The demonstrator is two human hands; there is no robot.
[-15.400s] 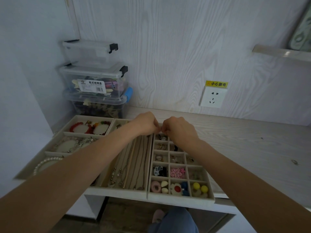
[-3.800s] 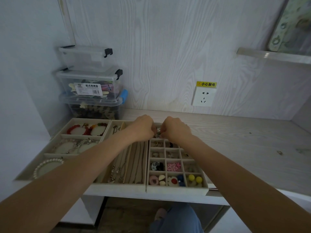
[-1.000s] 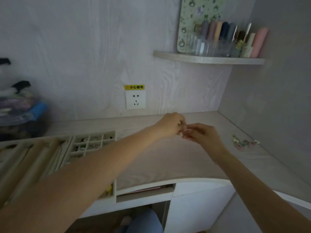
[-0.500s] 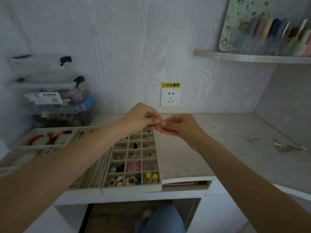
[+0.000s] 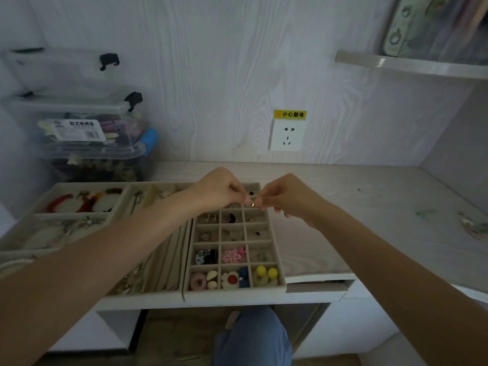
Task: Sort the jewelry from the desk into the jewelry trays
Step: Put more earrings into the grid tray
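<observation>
Just above the far end of the grid tray point(image 5: 282, 282), both hands meet fingertip to fingertip; the left hand point(image 5: 219, 190) and the right hand point(image 5: 287, 196) each have their fingers curled in, and together they pinch a small gold-coloured piece of jewelry point(image 5: 253, 204), too small to say exactly what it is; it hangs over the tray's back rows, not yet set into a compartment. The grid tray sits at the front edge of the desk point(image 5: 369, 233), its front rim slightly overhanging; its near row holds a pink ring-shaped piece point(image 5: 197, 281), a white flower with a red centre point(image 5: 231, 279) and two yellow balls point(image 5: 266, 272); the row behind has a pink flower point(image 5: 233, 255) and a black-and-white piece point(image 5: 206, 256); further rows hold small rings and dark bits, hard to make out. Touching its left side is a long-slotted tray point(image 5: 163, 260) with chains lying in it, partly hidden by the left forearm; left of that, a bracelet tray point(image 5: 79, 215) carries red and white bracelets point(image 5: 79, 203). Clear storage boxes point(image 5: 87, 128) are stacked against the wall behind the trays; a wall socket point(image 5: 287, 136) with a yellow label sits above the desk; at the far right edge of the desk lie a few loose pieces point(image 5: 472, 225), blurred.
</observation>
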